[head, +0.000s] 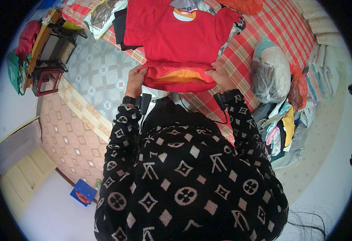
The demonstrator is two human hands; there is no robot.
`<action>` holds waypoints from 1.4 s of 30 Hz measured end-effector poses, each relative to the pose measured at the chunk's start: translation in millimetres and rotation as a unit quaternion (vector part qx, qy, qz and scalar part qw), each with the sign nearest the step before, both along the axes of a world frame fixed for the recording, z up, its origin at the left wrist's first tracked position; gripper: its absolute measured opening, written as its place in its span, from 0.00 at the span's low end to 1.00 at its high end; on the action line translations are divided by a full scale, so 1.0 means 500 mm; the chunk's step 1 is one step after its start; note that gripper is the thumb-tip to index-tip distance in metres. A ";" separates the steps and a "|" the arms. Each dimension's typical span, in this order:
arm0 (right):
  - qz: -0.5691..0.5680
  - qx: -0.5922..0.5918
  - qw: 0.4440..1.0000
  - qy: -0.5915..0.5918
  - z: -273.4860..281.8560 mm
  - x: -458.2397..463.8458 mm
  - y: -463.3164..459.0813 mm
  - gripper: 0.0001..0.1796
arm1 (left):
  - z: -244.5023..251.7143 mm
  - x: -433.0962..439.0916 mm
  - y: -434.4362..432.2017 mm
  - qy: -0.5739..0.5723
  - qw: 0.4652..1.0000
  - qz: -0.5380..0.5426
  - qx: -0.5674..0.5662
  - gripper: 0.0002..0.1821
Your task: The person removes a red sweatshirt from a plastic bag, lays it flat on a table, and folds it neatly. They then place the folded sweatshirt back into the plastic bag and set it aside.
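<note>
A red pullover top [182,42] with an orange lining lies spread before me on a bed with a red plaid cover [242,57], its neck opening away from me. My left hand [136,79] grips the left corner of its bottom hem. At the hem's right corner, my right hand [219,75] pinches the fabric between thumb and fingers. Between both hands the hem gapes and shows the orange inside. Dark folded clothing [120,28] sticks out beneath the top's left side, and a grey and black patterned fabric [231,31] shows under its right sleeve.
Right of the top lie a clear plastic bag of textiles [272,70], a red plastic bag [298,87] and a pile of mixed clothes [280,129]. An orange-red bag [245,5] rests at the far edge. A dark red stool [48,81] stands left on the tiled floor [100,66].
</note>
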State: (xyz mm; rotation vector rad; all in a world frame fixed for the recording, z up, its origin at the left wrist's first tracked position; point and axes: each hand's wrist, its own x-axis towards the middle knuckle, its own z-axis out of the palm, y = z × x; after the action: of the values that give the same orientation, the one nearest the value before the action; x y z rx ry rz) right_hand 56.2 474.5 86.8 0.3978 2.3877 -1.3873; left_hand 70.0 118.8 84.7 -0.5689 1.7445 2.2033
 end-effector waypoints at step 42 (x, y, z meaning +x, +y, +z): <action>0.111 0.367 0.872 0.305 0.043 -0.010 -0.004 0.08 | 0.006 -0.088 0.042 0.336 0.693 -0.078 -0.633 0.04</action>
State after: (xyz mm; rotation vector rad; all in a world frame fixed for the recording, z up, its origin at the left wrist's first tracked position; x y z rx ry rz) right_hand 51.2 472.6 108.5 -0.1898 3.3050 -0.4752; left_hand 26.1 139.7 87.8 0.2826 3.4036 0.7156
